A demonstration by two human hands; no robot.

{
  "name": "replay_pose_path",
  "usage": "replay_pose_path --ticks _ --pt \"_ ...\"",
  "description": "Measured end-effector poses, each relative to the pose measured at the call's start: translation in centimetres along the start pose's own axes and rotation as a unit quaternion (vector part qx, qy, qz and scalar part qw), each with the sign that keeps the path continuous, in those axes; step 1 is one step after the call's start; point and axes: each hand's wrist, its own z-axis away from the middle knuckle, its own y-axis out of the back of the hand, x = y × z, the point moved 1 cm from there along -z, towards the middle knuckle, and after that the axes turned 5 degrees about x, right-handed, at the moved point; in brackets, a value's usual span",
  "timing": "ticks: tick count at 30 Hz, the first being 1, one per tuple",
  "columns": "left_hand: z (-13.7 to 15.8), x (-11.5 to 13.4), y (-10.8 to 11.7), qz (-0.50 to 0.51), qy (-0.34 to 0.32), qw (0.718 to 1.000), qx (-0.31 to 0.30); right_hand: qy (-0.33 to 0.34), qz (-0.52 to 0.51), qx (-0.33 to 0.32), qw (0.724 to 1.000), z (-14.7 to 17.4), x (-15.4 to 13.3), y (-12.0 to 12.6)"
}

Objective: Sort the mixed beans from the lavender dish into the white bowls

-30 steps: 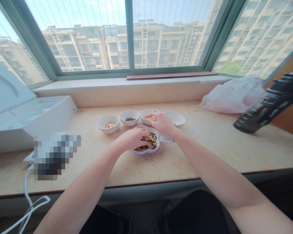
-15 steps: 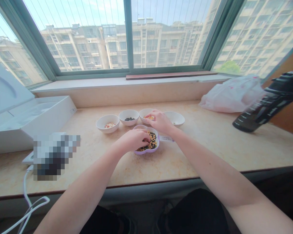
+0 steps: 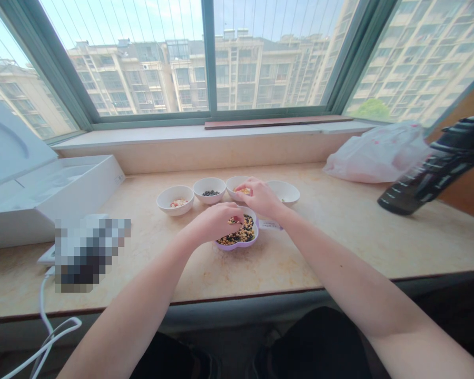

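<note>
Left hand (image 3: 218, 218): loosely curled over the purple-edged dish (image 3: 240, 245). Right hand (image 3: 261, 196): half-curled over the third white bowl from left (image 3: 231, 183). Neither hold can be told. Step in hand: apparently picking among the dish's mixed beans (image 3: 240, 234); next move calls for a fine pinch. Left hand hides the dish's far-left side; fingertip contact is indistinct.

Showing lilac on the dish (image 3: 240, 245), mixed black and yellow on its beans (image 3: 244, 232). Showing plain white on the bowls (image 3: 174, 210).
</note>
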Motion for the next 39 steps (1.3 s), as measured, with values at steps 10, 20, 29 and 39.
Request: replay_pose_path --ticks 10,20,29,39 --pt "0.3 -0.1 3.1 0.533 0.118 0.815 0.193 0.001 -0.007 -0.002 1.0 0.1 -0.5 0.2" --pt "1.2 0.3 3.9 0.767 0.09 0.629 0.093 0.003 -0.021 -0.015 1.0 0.3 -1.0 0.2" --pt "1.3 0.4 3.1 0.748 0.073 0.66 -0.004 0.021 -0.021 -0.024 0.999 0.4 -1.2 0.2" --pt "0.1 -0.7 2.7 0.586 0.158 0.744 0.28 0.009 -0.025 -0.04 0.999 0.4 -1.3 0.2"
